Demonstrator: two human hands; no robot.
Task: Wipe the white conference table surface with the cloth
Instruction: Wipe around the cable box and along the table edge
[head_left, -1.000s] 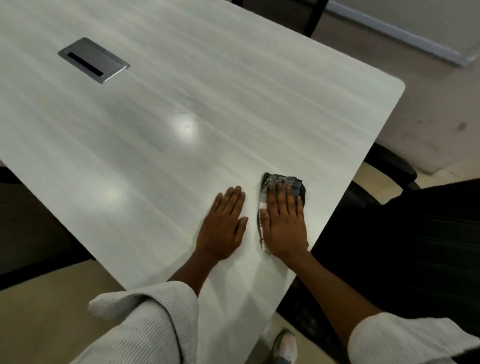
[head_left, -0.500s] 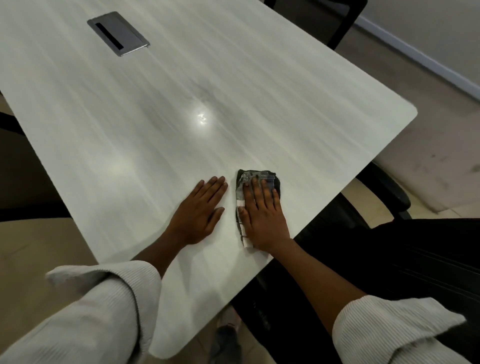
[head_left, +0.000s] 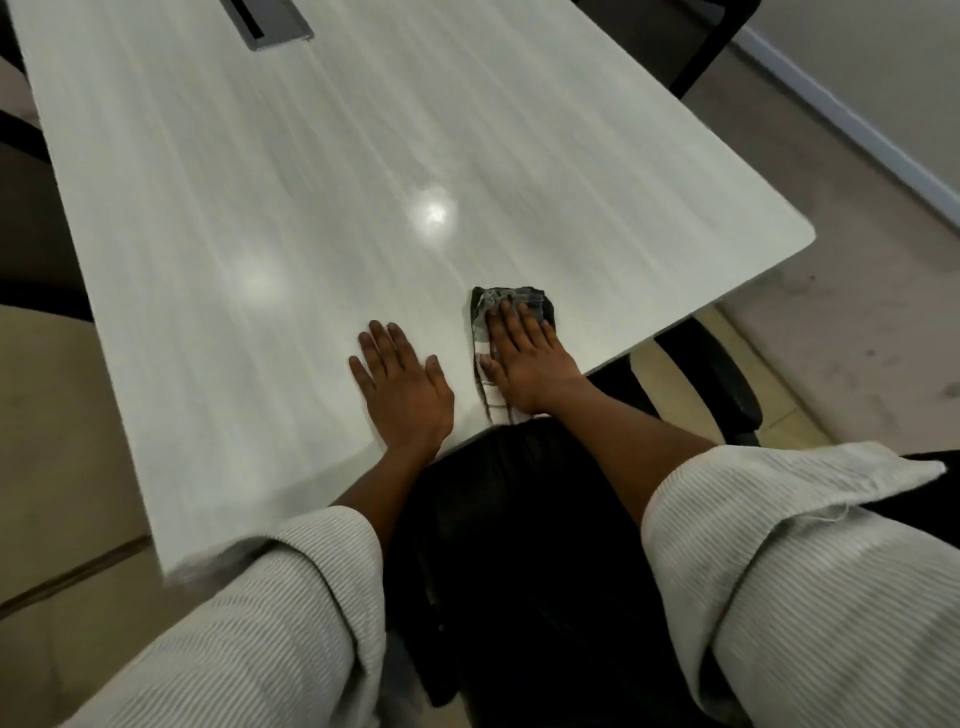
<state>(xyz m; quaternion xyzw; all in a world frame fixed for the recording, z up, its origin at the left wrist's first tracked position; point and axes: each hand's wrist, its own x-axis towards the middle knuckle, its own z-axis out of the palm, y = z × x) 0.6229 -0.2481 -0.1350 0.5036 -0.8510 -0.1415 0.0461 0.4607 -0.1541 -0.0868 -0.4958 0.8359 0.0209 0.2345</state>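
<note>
Pressing flat with straight fingers, the right hand (head_left: 527, 366) holds the cloth (head_left: 511, 304) down on the table (head_left: 311, 182), near its front edge. Just left of the cloth, the left hand (head_left: 402, 389) rests flat, fingers extended and empty.

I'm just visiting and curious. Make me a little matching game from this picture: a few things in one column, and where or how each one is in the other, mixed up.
Things:
1. cloth
2. left hand
3. metal hatch
4. chair

Places or states:
A. set into the table at its far end
B. flat on the bare tabletop
C. pressed under the right hand
D. on the floor beside the table's right edge

Pairs: 1-C, 2-B, 3-A, 4-D
</note>
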